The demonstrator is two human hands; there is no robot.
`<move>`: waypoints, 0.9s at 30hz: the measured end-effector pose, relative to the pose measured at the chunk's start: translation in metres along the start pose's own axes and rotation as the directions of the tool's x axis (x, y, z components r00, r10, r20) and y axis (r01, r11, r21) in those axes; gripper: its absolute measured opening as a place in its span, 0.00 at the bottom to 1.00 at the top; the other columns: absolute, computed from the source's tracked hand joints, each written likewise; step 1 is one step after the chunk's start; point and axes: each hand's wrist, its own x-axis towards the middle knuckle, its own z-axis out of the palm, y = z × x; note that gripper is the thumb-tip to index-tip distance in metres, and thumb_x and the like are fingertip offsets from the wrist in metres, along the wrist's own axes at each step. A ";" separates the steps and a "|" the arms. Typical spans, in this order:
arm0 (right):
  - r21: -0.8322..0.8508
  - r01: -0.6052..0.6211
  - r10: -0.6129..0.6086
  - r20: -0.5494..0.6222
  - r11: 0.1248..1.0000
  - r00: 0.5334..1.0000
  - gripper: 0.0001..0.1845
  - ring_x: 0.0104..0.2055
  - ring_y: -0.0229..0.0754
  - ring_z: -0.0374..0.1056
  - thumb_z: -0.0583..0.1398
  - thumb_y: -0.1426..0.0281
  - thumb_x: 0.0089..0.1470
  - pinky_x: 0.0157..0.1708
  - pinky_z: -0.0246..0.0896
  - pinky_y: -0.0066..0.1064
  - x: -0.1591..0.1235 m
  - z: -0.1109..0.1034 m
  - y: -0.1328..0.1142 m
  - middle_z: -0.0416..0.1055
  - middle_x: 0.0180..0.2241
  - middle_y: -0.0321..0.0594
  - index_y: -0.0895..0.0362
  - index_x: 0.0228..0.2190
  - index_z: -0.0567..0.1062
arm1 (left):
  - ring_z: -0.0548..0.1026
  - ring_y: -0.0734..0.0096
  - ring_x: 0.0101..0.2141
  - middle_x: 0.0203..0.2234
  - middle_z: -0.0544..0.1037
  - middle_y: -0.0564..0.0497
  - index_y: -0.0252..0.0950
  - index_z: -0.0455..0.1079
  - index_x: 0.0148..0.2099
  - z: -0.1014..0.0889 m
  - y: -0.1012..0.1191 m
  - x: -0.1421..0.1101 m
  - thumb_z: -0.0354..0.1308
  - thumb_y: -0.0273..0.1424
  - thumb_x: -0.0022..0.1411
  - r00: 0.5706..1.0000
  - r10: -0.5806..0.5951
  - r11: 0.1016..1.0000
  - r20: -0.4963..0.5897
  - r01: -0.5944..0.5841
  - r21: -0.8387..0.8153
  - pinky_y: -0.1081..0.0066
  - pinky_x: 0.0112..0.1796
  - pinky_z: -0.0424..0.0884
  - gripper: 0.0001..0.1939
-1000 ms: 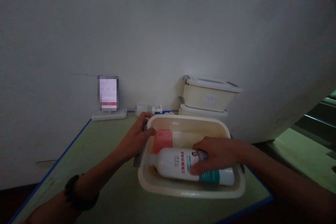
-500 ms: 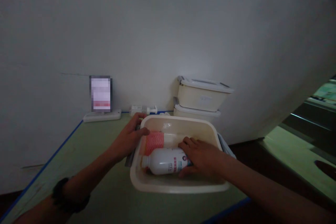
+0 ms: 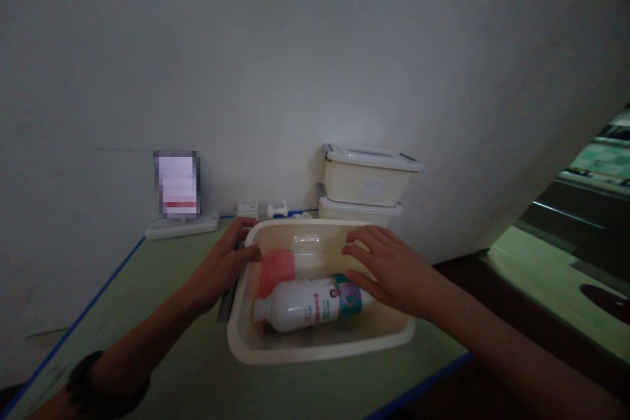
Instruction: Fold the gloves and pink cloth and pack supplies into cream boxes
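A cream plastic bin (image 3: 322, 356) without its lid stands on the table in front of me. Inside lies a white bottle (image 3: 295, 305) on its side, its neck pointing left and a printed teal and purple label toward its base. Behind the neck is a pink patterned cloth or sponge (image 3: 277, 272). My left hand (image 3: 235, 256) grips the bin's left rim, thumb on the inner side. Above the bottle's base, at the bin's right part, my right hand (image 3: 386, 269) is open with fingers curved and apart, holding nothing.
Two lidded cream bins are stacked against the wall, the upper bin (image 3: 367, 177) over the lower bin (image 3: 359, 212). A clear pump bottle (image 3: 260, 210) lies behind the open bin. At the left, a blurred screen (image 3: 180, 184) stands on a white base (image 3: 183, 226).
My right hand has let go of the bottle and lifted off it, showing more of the label. My left hand stays on the bin's rim. The view has shifted slightly.
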 end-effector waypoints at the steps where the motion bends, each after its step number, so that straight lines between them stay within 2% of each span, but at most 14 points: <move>1: 0.006 -0.057 0.057 -0.067 0.998 0.996 0.12 0.52 0.51 0.56 0.55 0.69 0.52 0.51 0.52 0.46 -0.003 0.000 0.004 0.62 0.47 0.49 0.58 0.40 0.71 | 0.71 0.63 0.33 0.36 0.71 0.50 0.39 0.59 0.39 -0.002 -0.001 0.000 0.49 0.31 0.42 1.000 -0.016 1.000 -0.006 0.016 -0.005 0.66 0.30 0.68 0.17; 3: 0.102 -0.194 0.209 -0.157 0.976 0.965 0.12 0.57 0.54 0.49 0.55 0.72 0.50 0.52 0.50 0.48 -0.008 0.006 0.010 0.53 0.54 0.50 0.57 0.39 0.71 | 0.71 0.62 0.33 0.37 0.71 0.49 0.40 0.59 0.40 -0.009 -0.004 -0.002 0.49 0.31 0.42 0.999 -0.046 0.999 -0.021 0.045 -0.025 0.66 0.30 0.68 0.18; 4: 0.189 -0.254 0.285 -0.161 0.949 0.945 0.13 0.58 0.54 0.47 0.55 0.72 0.50 0.51 0.51 0.47 -0.010 0.012 0.011 0.50 0.55 0.50 0.56 0.39 0.70 | 0.71 0.63 0.33 0.37 0.71 0.50 0.40 0.59 0.40 -0.012 -0.006 -0.003 0.50 0.31 0.42 0.998 -0.048 0.998 -0.031 0.047 -0.030 0.66 0.29 0.68 0.18; 6: 0.389 -0.302 0.366 -0.100 0.870 0.925 0.15 0.56 0.50 0.51 0.53 0.74 0.50 0.49 0.54 0.45 -0.009 0.023 0.011 0.53 0.52 0.49 0.55 0.42 0.68 | 0.71 0.63 0.32 0.35 0.71 0.51 0.40 0.60 0.39 -0.019 -0.008 -0.008 0.50 0.31 0.42 0.998 -0.025 1.000 -0.057 0.024 -0.017 0.67 0.29 0.68 0.17; 8: 0.533 -0.285 0.365 -0.049 0.797 0.930 0.17 0.51 0.44 0.58 0.50 0.76 0.50 0.48 0.55 0.42 -0.005 0.030 0.007 0.60 0.48 0.45 0.54 0.43 0.65 | 0.71 0.64 0.31 0.34 0.71 0.52 0.40 0.61 0.38 -0.025 -0.010 -0.014 0.51 0.31 0.43 0.996 0.003 1.000 -0.085 -0.002 0.010 0.68 0.28 0.68 0.16; 11: 0.603 -0.262 0.356 -0.039 0.753 0.934 0.18 0.42 0.41 0.63 0.49 0.79 0.48 0.43 0.58 0.37 0.004 0.027 0.001 0.67 0.41 0.41 0.54 0.40 0.66 | 0.70 0.64 0.31 0.32 0.71 0.52 0.40 0.61 0.38 -0.032 -0.007 -0.020 0.52 0.30 0.42 0.991 -0.009 1.000 -0.132 0.012 0.024 0.70 0.26 0.67 0.16; 15: 0.625 -0.302 0.405 -0.025 0.720 0.914 0.15 0.25 0.35 0.61 0.51 0.78 0.44 0.28 0.57 0.28 0.015 0.008 0.012 0.68 0.35 0.37 0.55 0.34 0.69 | 0.70 0.66 0.27 0.30 0.71 0.54 0.40 0.61 0.38 -0.030 0.005 -0.013 0.52 0.29 0.43 0.985 -0.102 0.993 -0.143 0.093 -0.069 0.72 0.23 0.66 0.16; 18: 0.654 -0.393 0.494 0.035 0.646 0.869 0.13 0.18 0.31 0.55 0.53 0.76 0.41 0.21 0.53 0.26 0.018 -0.008 0.040 0.68 0.29 0.34 0.55 0.32 0.69 | 0.69 0.70 0.24 0.27 0.70 0.55 0.40 0.61 0.38 -0.013 0.014 0.007 0.54 0.29 0.43 0.988 -0.114 0.978 -0.102 0.094 -0.185 0.74 0.21 0.65 0.16; 21: 0.634 -0.474 0.527 0.120 0.611 0.841 0.12 0.19 0.32 0.56 0.53 0.74 0.39 0.19 0.52 0.24 0.010 -0.017 0.074 0.66 0.25 0.33 0.56 0.31 0.69 | 0.67 0.72 0.22 0.25 0.69 0.55 0.39 0.61 0.37 0.019 0.019 0.031 0.54 0.28 0.42 0.995 -0.088 0.960 -0.042 0.074 -0.269 0.75 0.20 0.63 0.15; 24: 0.597 -0.522 0.568 0.130 0.609 0.813 0.12 0.20 0.34 0.58 0.53 0.73 0.38 0.19 0.54 0.25 -0.007 -0.016 0.105 0.66 0.25 0.34 0.57 0.29 0.70 | 0.67 0.72 0.22 0.23 0.68 0.55 0.39 0.61 0.36 0.058 0.020 0.051 0.53 0.27 0.42 0.996 -0.086 0.939 0.035 0.093 -0.330 0.75 0.20 0.61 0.14; 27: 0.566 -0.545 0.588 0.126 0.619 0.799 0.10 0.22 0.35 0.61 0.53 0.72 0.38 0.22 0.57 0.26 -0.025 -0.005 0.127 0.67 0.25 0.35 0.57 0.28 0.70 | 0.68 0.72 0.24 0.25 0.69 0.53 0.37 0.62 0.35 0.091 0.016 0.061 0.54 0.26 0.43 0.995 -0.069 0.934 0.072 0.089 -0.345 0.75 0.22 0.63 0.12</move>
